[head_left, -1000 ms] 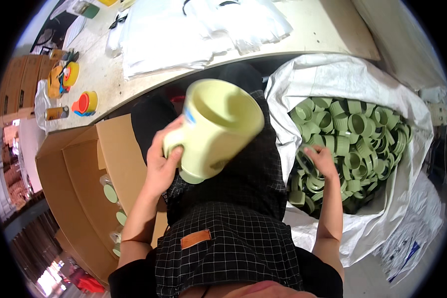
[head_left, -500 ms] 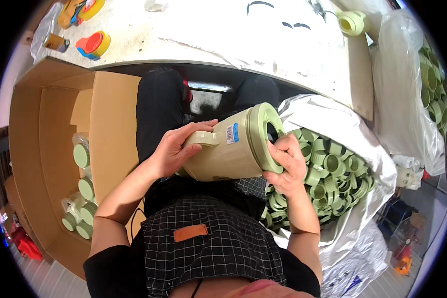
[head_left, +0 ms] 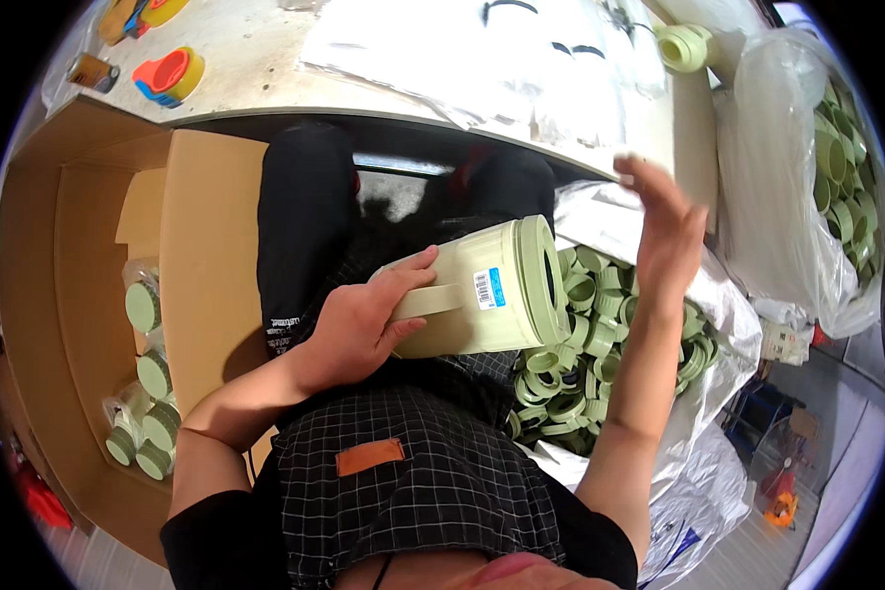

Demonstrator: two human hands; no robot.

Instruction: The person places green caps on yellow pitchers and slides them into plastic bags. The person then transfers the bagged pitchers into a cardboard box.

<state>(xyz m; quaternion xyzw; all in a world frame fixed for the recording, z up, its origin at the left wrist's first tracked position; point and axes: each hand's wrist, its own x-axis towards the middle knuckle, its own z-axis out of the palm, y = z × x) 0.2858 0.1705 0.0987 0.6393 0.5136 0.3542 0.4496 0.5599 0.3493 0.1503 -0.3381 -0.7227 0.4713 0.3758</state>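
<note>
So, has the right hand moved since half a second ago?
Yes. The right hand has left the lid and moved closer to the table.

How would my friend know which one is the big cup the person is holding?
Find the black checked apron at the picture's bottom middle. Just above it, the left hand holds a mug tipped on its side. Unlike the small green parts heaped in the white sack nearby, the mug is big and pale, with a blue-and-white sticker.
</note>
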